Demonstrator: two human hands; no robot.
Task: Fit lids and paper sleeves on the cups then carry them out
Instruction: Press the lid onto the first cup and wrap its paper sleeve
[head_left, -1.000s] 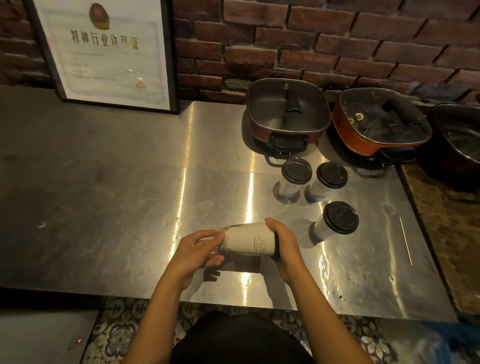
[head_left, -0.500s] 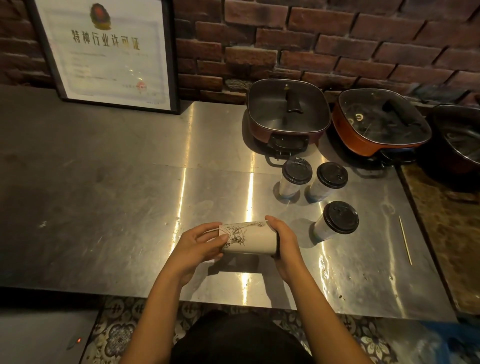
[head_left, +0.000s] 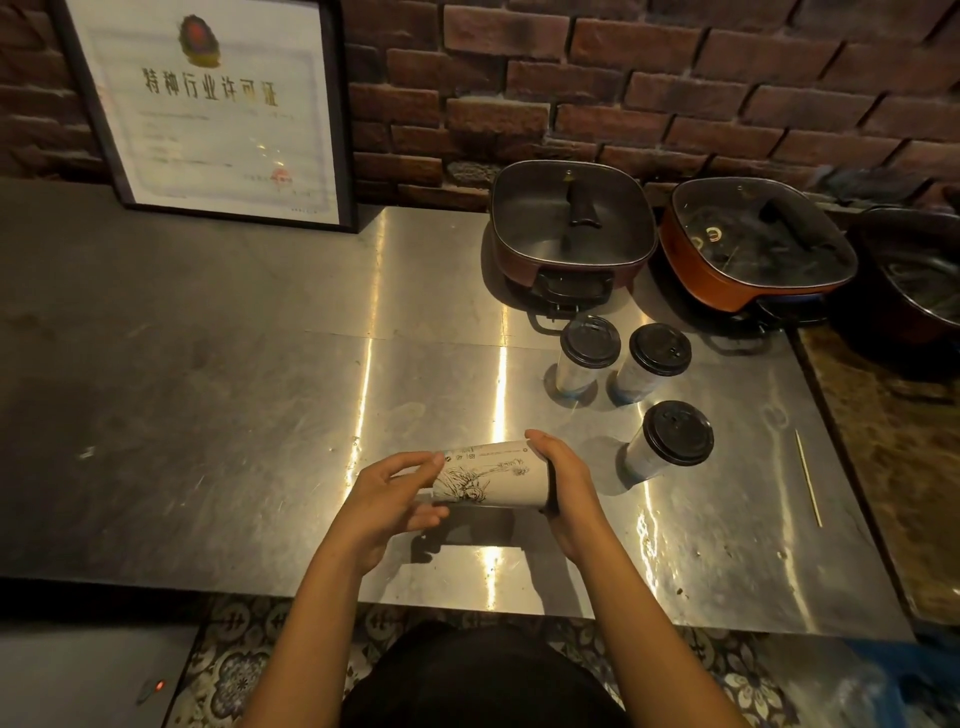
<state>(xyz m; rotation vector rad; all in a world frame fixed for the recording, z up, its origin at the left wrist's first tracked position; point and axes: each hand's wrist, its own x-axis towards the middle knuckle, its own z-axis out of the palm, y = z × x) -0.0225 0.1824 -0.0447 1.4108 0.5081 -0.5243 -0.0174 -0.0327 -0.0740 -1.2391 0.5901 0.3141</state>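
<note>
I hold a cup on its side above the steel table (head_left: 260, 415), wrapped in a white paper sleeve (head_left: 493, 475) with a black line drawing. My right hand (head_left: 563, 486) caps its lid end, so the lid is mostly hidden. My left hand (head_left: 387, 491) grips the sleeve's left end with thumb and fingers. Three cups with black lids stand upright to the right: one (head_left: 587, 353) and another (head_left: 652, 364) side by side, and a third (head_left: 670, 439) nearer to me.
Two square electric pots (head_left: 571, 228) (head_left: 753, 249) and part of another (head_left: 919, 280) line the brick wall at the back right. A framed certificate (head_left: 208, 109) leans at the back left. A thin wooden stick (head_left: 808, 478) lies near the table's right edge.
The cup has turned in my hands, bringing the line drawing round to the front. My left fingers have shifted further over the sleeve's end. The three standing cups have not moved.
</note>
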